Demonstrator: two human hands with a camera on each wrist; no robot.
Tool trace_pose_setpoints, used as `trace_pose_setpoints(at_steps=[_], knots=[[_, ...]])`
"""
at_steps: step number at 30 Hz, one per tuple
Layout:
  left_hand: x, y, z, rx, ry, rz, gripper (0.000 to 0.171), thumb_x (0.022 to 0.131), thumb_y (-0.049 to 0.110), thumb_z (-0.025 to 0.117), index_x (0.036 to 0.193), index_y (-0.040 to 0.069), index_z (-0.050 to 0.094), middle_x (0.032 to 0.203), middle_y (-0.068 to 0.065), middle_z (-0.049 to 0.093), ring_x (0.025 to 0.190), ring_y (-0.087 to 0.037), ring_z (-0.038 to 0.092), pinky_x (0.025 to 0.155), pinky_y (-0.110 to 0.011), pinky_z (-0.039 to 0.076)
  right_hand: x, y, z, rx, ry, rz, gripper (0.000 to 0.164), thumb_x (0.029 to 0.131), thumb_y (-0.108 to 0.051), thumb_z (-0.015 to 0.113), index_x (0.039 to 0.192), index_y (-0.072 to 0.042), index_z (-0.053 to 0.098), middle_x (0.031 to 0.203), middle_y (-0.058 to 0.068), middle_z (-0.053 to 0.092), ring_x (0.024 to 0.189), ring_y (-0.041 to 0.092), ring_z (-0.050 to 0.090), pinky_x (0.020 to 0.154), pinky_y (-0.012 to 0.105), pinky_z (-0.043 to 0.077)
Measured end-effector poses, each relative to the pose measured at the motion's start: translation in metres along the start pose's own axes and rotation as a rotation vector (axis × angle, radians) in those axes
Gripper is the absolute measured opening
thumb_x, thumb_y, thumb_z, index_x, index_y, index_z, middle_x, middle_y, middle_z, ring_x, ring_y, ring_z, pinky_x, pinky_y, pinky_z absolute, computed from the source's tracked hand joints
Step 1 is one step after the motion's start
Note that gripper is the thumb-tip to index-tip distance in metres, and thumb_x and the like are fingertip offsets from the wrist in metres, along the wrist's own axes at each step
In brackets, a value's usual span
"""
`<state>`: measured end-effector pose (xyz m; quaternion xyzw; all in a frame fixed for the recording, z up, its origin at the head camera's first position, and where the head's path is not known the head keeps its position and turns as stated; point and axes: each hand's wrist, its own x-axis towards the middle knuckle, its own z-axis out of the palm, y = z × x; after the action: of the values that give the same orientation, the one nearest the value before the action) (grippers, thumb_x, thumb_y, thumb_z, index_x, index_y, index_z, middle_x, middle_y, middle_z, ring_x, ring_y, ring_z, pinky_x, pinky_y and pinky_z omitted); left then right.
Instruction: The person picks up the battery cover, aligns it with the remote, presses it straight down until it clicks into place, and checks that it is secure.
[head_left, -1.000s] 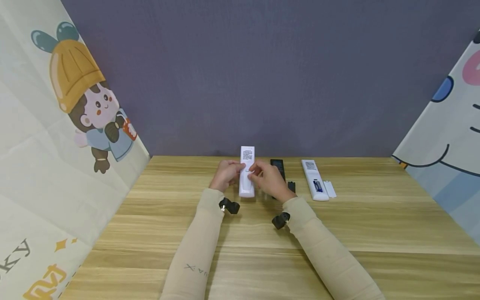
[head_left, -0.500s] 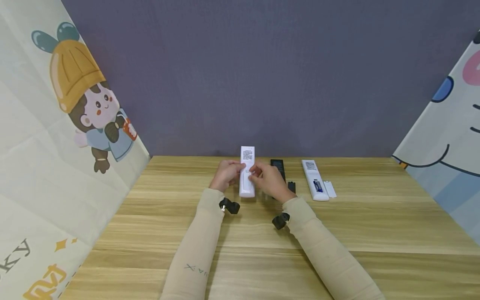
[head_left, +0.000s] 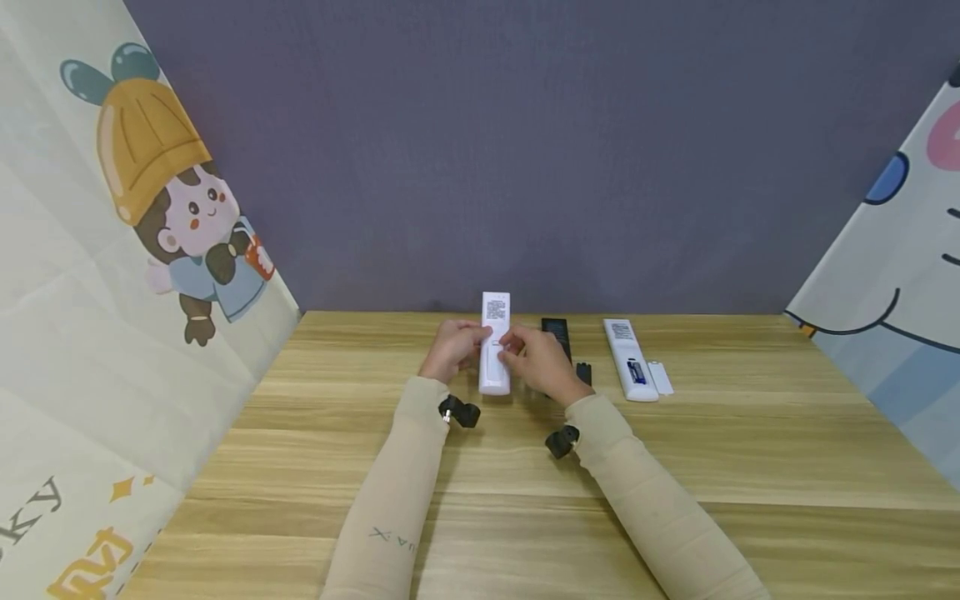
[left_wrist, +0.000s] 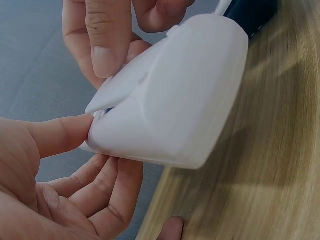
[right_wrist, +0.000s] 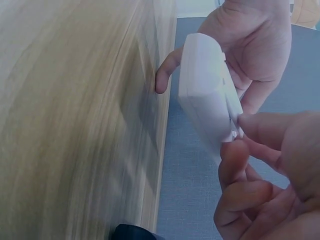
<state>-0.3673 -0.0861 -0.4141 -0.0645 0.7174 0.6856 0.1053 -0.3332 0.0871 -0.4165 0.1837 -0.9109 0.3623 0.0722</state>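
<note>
A white remote control is held back side up, close to the table's far edge. My left hand grips it from the left, thumb on top and the other fingers underneath. On the other side, my right hand has its thumb and index finger at the battery cover. One end of that cover stands slightly raised from the remote, and a bit of blue shows in the gap in the left wrist view. The right wrist view shows the right thumb right at the cover's raised end.
Right of the hands lies a black remote, partly hidden by the right hand, with a small black cover beside it. Farther right, another white remote lies with blue batteries exposed and its white cover alongside.
</note>
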Motion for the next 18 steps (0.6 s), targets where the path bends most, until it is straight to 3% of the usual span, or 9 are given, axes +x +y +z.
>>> trace_pose_setpoints(at_steps=[7, 15, 18], knots=[[-0.004, -0.001, -0.002, 0.018, -0.002, -0.006, 0.031, 0.098, 0.016, 0.068, 0.124, 0.001, 0.066, 0.114, -0.013, 0.073, 0.093, -0.022, 0.07, 0.089, -0.039, 0.056, -0.004, -0.004, 0.005, 0.01, 0.028, 0.031, 0.013, 0.097, -0.021, 0.071, 0.106, -0.011, 0.07, 0.096, 0.006, 0.074, 0.081, 0.019, 0.065, 0.07, 0.032, 0.052], [-0.007, -0.003, -0.005, 0.012, -0.018, -0.005, 0.032, 0.098, 0.018, 0.067, 0.126, 0.002, 0.066, 0.11, -0.01, 0.073, 0.093, -0.021, 0.069, 0.093, -0.043, 0.053, -0.009, -0.011, 0.013, 0.156, 0.075, 0.159, 0.013, 0.097, -0.016, 0.071, 0.107, -0.01, 0.068, 0.116, 0.014, 0.066, 0.103, 0.029, 0.068, 0.086, 0.042, 0.057], [-0.008, -0.003, -0.006, 0.012, -0.026, -0.007, 0.032, 0.098, 0.019, 0.067, 0.126, 0.003, 0.066, 0.109, -0.008, 0.072, 0.094, -0.021, 0.068, 0.096, -0.044, 0.052, -0.011, -0.015, 0.014, 0.22, 0.058, 0.219, 0.014, 0.099, -0.017, 0.069, 0.11, -0.01, 0.064, 0.123, 0.015, 0.066, 0.11, 0.032, 0.069, 0.084, 0.04, 0.059]])
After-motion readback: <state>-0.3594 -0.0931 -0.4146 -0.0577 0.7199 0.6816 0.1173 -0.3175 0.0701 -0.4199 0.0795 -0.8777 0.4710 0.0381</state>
